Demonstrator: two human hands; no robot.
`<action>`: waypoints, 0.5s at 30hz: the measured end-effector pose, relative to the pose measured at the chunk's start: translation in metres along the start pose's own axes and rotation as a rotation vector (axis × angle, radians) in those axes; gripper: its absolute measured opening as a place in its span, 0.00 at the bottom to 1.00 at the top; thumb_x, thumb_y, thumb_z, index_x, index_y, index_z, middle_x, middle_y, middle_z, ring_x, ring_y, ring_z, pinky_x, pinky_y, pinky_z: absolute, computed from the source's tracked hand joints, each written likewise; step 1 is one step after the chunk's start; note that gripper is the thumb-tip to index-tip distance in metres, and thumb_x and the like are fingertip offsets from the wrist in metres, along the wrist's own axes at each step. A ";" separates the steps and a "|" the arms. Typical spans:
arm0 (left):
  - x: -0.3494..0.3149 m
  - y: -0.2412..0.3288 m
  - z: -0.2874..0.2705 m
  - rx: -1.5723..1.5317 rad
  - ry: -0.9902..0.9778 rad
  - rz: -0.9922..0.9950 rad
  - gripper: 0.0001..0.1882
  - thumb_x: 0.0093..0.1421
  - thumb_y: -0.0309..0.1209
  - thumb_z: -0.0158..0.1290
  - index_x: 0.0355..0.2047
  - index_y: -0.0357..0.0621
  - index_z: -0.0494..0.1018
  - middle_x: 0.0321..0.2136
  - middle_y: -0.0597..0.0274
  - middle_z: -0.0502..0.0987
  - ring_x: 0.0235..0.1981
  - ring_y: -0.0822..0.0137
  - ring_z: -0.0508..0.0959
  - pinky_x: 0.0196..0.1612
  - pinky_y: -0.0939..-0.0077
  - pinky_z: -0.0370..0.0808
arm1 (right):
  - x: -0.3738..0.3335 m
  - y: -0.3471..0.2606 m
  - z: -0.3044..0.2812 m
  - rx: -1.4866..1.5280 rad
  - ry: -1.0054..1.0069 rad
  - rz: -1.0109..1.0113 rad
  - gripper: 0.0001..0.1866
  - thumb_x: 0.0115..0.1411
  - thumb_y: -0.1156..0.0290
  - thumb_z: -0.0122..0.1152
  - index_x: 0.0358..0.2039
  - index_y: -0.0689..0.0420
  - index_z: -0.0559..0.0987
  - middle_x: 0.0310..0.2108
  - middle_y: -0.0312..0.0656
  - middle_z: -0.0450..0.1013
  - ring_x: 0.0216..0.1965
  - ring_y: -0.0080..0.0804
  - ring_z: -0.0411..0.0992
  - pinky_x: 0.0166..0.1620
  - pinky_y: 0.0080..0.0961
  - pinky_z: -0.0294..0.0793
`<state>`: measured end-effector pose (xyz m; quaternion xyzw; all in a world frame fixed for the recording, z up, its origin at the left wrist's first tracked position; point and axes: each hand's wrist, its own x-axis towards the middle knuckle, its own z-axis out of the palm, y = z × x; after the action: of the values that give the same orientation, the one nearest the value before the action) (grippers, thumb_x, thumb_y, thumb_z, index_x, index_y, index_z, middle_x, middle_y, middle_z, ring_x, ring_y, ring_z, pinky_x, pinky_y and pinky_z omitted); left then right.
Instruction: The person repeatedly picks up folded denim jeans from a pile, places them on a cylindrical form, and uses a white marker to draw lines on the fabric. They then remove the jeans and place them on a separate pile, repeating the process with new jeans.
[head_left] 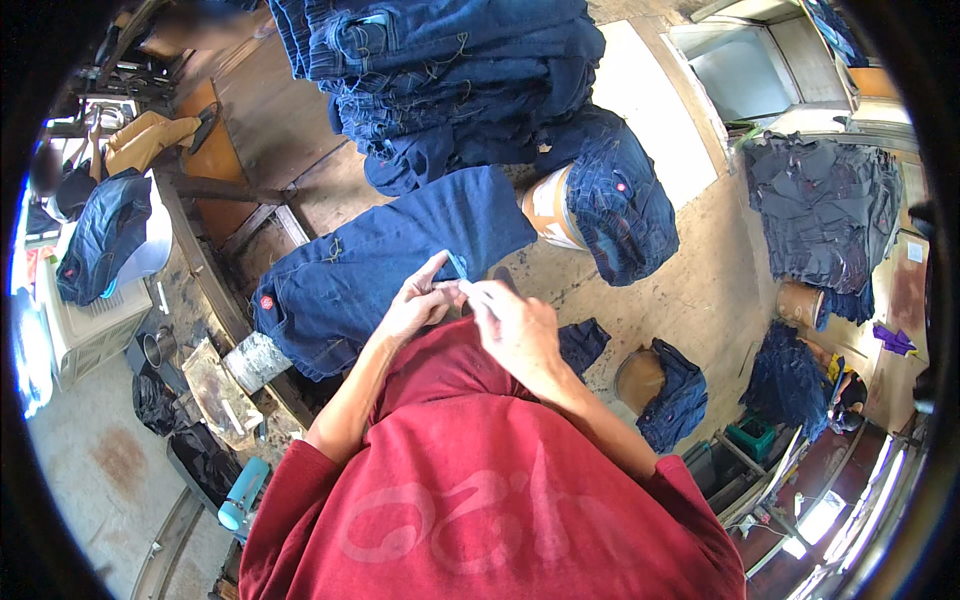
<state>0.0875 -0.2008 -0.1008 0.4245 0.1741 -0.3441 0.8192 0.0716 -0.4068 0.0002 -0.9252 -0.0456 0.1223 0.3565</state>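
Close in front of my red shirt, both my hands meet with their fingers pinched together. My left hand (420,303) is closed at the near edge of a pair of dark blue jeans (390,245), which lies stretched across in front of me. A small light-blue piece (456,264) shows just above the fingers; whether it belongs to the jeans is unclear. Touching the left fingertips, my right hand (515,325) is closed too. What the fingertips hold is too small to name. A round red and white tag (267,302) sits on the jeans' left end.
A tall pile of blue jeans (450,90) rises beyond. Right of it, more jeans (622,195) drape over a round drum (550,208). Another drum (640,380) stands lower right. Dark grey garments (820,205) are stacked far right. At left, a person (150,140) sits near a workbench.
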 end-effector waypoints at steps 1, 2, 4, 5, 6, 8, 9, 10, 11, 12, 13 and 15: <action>0.002 -0.001 0.012 0.054 0.121 -0.017 0.25 0.71 0.21 0.54 0.68 0.50 0.73 0.39 0.66 0.83 0.20 0.82 0.64 0.22 0.84 0.58 | 0.001 0.006 -0.006 0.029 0.052 0.044 0.07 0.72 0.65 0.64 0.49 0.44 0.84 0.24 0.44 0.83 0.25 0.47 0.84 0.30 0.45 0.84; 0.006 -0.002 0.021 0.110 0.256 -0.041 0.18 0.73 0.26 0.55 0.62 0.48 0.79 0.33 0.71 0.82 0.18 0.83 0.62 0.22 0.83 0.56 | 0.002 0.012 -0.012 0.073 0.094 0.082 0.07 0.72 0.65 0.64 0.49 0.44 0.84 0.25 0.43 0.83 0.26 0.46 0.84 0.31 0.45 0.84; 0.009 -0.007 0.036 0.025 0.401 -0.022 0.07 0.75 0.35 0.59 0.40 0.48 0.81 0.24 0.78 0.73 0.17 0.83 0.60 0.21 0.82 0.53 | 0.005 0.029 -0.025 0.011 0.027 0.098 0.09 0.73 0.71 0.63 0.51 0.51 0.83 0.26 0.37 0.84 0.25 0.34 0.84 0.32 0.34 0.80; 0.010 -0.010 0.040 0.053 0.403 0.012 0.07 0.75 0.35 0.58 0.39 0.48 0.80 0.24 0.78 0.73 0.17 0.83 0.60 0.21 0.81 0.53 | 0.005 0.036 -0.029 0.037 0.026 0.092 0.08 0.72 0.69 0.63 0.50 0.49 0.83 0.27 0.40 0.84 0.26 0.40 0.84 0.33 0.39 0.81; 0.010 -0.012 0.041 0.082 0.405 0.044 0.07 0.75 0.34 0.58 0.39 0.48 0.79 0.24 0.77 0.73 0.17 0.83 0.61 0.21 0.80 0.53 | 0.006 0.043 -0.031 0.065 0.012 0.119 0.08 0.72 0.67 0.64 0.50 0.47 0.84 0.28 0.42 0.84 0.27 0.45 0.84 0.33 0.44 0.82; 0.002 -0.016 0.038 0.042 0.418 0.067 0.07 0.76 0.32 0.54 0.39 0.46 0.76 0.25 0.72 0.76 0.16 0.82 0.62 0.21 0.79 0.55 | 0.007 0.057 -0.033 0.114 -0.019 0.153 0.08 0.73 0.69 0.62 0.51 0.49 0.82 0.31 0.41 0.86 0.29 0.43 0.85 0.36 0.43 0.82; -0.005 -0.017 0.036 0.035 0.406 0.059 0.06 0.76 0.32 0.52 0.40 0.46 0.74 0.26 0.69 0.77 0.17 0.82 0.63 0.21 0.80 0.56 | 0.008 0.064 -0.032 0.133 -0.005 0.167 0.08 0.74 0.69 0.62 0.52 0.49 0.80 0.31 0.41 0.86 0.30 0.42 0.86 0.37 0.43 0.82; -0.012 -0.017 0.034 0.047 0.450 0.000 0.05 0.76 0.31 0.51 0.40 0.45 0.72 0.27 0.67 0.79 0.17 0.82 0.64 0.21 0.81 0.58 | 0.009 0.071 -0.031 0.169 0.016 0.163 0.09 0.75 0.69 0.61 0.53 0.50 0.79 0.32 0.41 0.86 0.31 0.42 0.86 0.37 0.42 0.82; -0.019 -0.016 0.033 -0.001 0.414 0.024 0.06 0.76 0.32 0.51 0.40 0.45 0.72 0.27 0.67 0.79 0.17 0.82 0.63 0.20 0.81 0.57 | 0.011 0.078 -0.029 0.214 0.080 0.136 0.09 0.76 0.69 0.59 0.54 0.51 0.76 0.31 0.41 0.86 0.31 0.43 0.86 0.38 0.43 0.82; -0.024 -0.014 0.033 -0.030 0.432 0.001 0.06 0.76 0.33 0.52 0.41 0.45 0.72 0.27 0.67 0.79 0.17 0.82 0.62 0.20 0.80 0.56 | 0.014 0.085 -0.026 0.268 0.078 0.210 0.10 0.77 0.69 0.56 0.55 0.53 0.74 0.33 0.44 0.86 0.33 0.47 0.85 0.39 0.45 0.82; -0.028 -0.012 0.033 -0.061 0.448 -0.022 0.07 0.77 0.34 0.52 0.41 0.46 0.72 0.27 0.67 0.79 0.16 0.82 0.62 0.20 0.80 0.55 | 0.018 0.094 -0.024 0.276 0.109 0.206 0.10 0.78 0.69 0.55 0.56 0.53 0.73 0.35 0.46 0.85 0.35 0.49 0.85 0.40 0.46 0.81; -0.026 -0.005 0.037 -0.030 0.473 -0.069 0.09 0.77 0.36 0.54 0.41 0.45 0.73 0.28 0.67 0.80 0.17 0.82 0.63 0.20 0.80 0.57 | 0.026 0.111 -0.019 0.304 0.124 0.307 0.12 0.79 0.68 0.54 0.58 0.56 0.72 0.40 0.53 0.82 0.42 0.52 0.84 0.43 0.47 0.80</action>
<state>0.0653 -0.2228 -0.0674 0.4751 0.3805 -0.2602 0.7496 0.1016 -0.4966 -0.0658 -0.8627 0.1367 0.1234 0.4710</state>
